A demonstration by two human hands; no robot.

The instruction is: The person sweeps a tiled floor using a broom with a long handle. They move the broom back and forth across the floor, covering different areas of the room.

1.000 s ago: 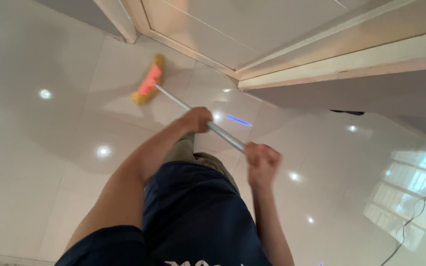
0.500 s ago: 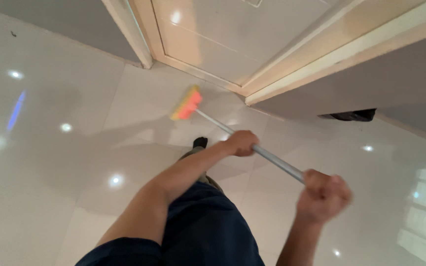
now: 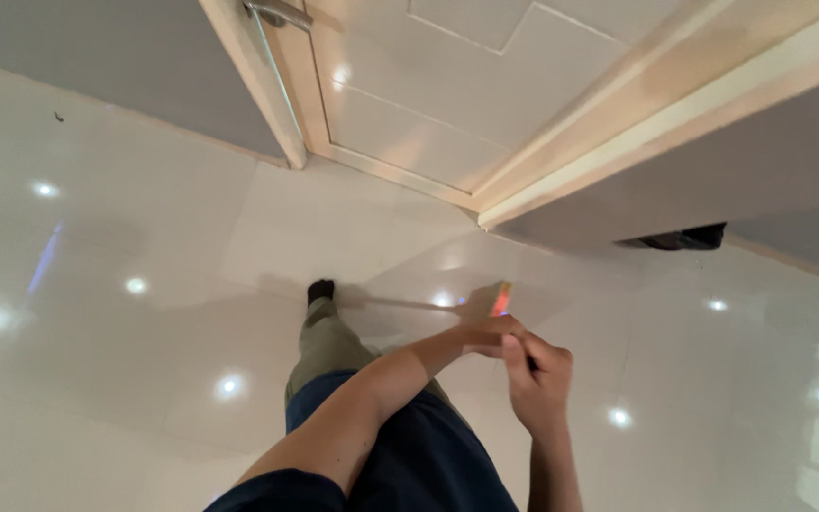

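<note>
Both my hands meet in the middle of the head view. My left hand (image 3: 487,334) and my right hand (image 3: 537,372) are closed on the handle of a broom, which points almost straight away from me and is largely hidden by them. Only its blurred orange and yellow head (image 3: 500,298) shows just above my left hand, low over the glossy white tiled floor (image 3: 144,228). My left forearm crosses over my dark blue shirt.
A cream panelled door (image 3: 409,104) with a metal handle (image 3: 277,11) stands ahead, its frame running off to the right beside a grey wall (image 3: 713,171). A small black object (image 3: 682,237) lies at the wall's foot. My olive-trousered leg and black-socked foot (image 3: 320,289) step forward.
The broom head has swept from the floor by the door back towards me and to the right. My two hands, once spread along the handle, have come close together.
</note>
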